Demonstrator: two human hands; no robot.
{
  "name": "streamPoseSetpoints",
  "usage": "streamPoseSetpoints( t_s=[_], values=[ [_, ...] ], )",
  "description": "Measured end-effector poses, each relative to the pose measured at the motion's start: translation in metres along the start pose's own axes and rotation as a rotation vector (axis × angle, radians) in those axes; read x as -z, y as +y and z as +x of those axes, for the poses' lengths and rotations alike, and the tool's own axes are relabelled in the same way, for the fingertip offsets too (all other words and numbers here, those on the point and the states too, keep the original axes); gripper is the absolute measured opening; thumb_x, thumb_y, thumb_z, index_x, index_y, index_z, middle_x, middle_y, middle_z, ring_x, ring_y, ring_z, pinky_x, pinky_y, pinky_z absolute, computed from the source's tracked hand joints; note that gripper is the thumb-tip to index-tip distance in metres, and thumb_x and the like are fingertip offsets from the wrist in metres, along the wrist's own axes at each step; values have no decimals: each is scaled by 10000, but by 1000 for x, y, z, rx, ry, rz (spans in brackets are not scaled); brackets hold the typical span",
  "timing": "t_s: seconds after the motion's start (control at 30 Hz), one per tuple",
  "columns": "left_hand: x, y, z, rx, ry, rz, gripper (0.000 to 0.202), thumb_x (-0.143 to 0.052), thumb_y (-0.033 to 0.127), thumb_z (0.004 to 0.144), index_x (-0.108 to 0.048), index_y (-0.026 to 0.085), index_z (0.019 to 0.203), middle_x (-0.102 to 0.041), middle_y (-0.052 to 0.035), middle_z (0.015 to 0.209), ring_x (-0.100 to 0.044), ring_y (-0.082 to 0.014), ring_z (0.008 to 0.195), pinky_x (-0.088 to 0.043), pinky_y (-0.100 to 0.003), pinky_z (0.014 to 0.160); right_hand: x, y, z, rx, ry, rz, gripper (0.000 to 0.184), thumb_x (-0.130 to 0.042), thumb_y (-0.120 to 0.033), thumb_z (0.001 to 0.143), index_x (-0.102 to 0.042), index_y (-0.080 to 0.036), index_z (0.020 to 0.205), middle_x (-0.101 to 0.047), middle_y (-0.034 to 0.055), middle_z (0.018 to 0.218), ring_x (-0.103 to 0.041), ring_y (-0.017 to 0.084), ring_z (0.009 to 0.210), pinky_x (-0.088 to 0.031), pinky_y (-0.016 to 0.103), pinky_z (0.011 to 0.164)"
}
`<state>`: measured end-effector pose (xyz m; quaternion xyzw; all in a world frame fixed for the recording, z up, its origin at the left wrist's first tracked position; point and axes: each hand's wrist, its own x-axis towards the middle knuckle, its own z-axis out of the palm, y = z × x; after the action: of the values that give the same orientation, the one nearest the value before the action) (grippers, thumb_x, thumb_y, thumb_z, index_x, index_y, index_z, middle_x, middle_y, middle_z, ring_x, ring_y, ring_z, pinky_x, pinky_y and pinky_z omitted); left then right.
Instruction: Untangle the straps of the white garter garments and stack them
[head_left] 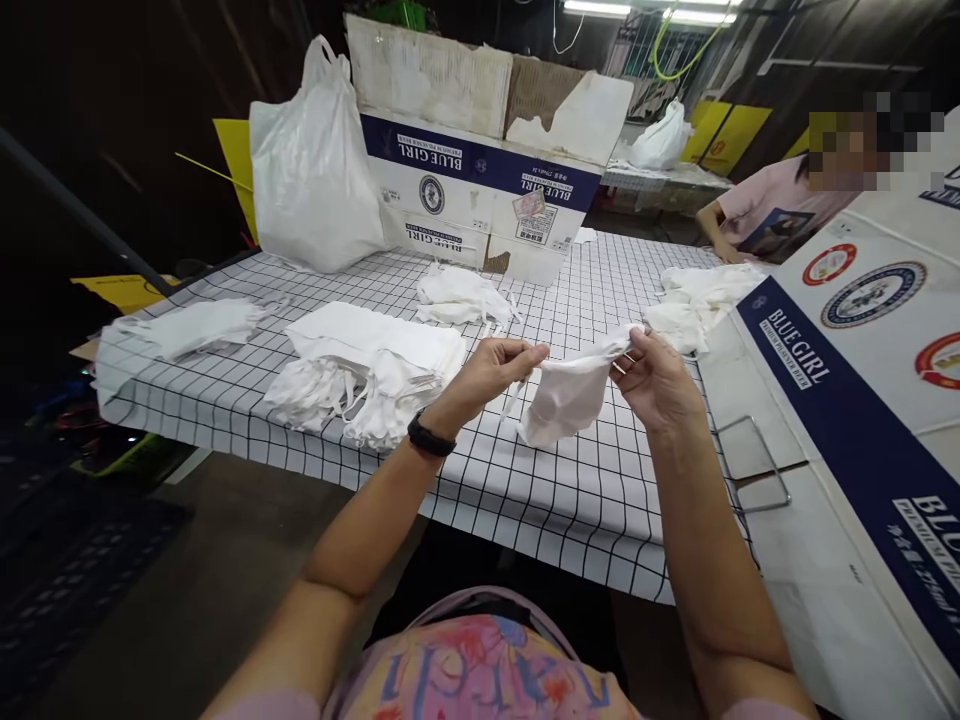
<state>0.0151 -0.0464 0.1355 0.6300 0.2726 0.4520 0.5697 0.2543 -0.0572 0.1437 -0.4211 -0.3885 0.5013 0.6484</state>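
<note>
Between my two hands hangs a small white cloth piece (564,398) with a thin string at its left side. My left hand (501,372) pinches its upper left corner between thumb and fingertips. At the upper right corner, my right hand (660,378) grips the cloth with thumb and forefinger, the other fingers curled. The lower edge of the cloth hangs free over the checked tablecloth (480,500). Left of my left hand lies a thick stack of similar white cloth pieces (375,345), loops and strings trailing from its front. A smaller white cloth pile (461,295) lies behind it.
More white cloths lie at the left (199,328) and right (697,295). A bulging plastic bag (315,170) and a cardboard box (480,185) stand at the back. Another large box (847,330) borders my right side. A person in pink (780,205) is beyond it.
</note>
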Motion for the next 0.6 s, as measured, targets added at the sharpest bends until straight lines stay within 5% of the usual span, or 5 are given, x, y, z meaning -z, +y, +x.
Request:
streamPoseSetpoints(
  t_s=[0.27, 0.4, 0.6],
  values=[
    [2, -7, 3, -4, 26, 14, 250, -808, 416, 816, -765, 171, 837, -701, -17, 806, -580, -99, 754, -484, -259, 732, 4, 4, -12, 35, 47, 43, 306, -886, -403, 721, -668, -256, 878, -737, -3, 987, -730, 186, 990, -603, 352, 961],
    [5, 1, 9, -175, 154, 165, 189, -777, 377, 861, -770, 188, 864, -737, -24, 847, -633, -130, 812, -502, -282, 747, 8, 8, -12, 202, 195, -50, 318, -882, -423, 740, -638, -224, 779, -701, -9, 890, -736, 164, 906, -611, 318, 877],
    [8, 28, 32, -516, 437, 713, 85, -715, 291, 941, -746, 224, 901, -745, -19, 947, -620, -199, 982, -485, -370, 867, -1, -3, -3, 194, 266, -44, 262, -863, -321, 711, -623, -224, 674, -684, -24, 808, -737, 159, 883, -596, 277, 798]
  ],
)
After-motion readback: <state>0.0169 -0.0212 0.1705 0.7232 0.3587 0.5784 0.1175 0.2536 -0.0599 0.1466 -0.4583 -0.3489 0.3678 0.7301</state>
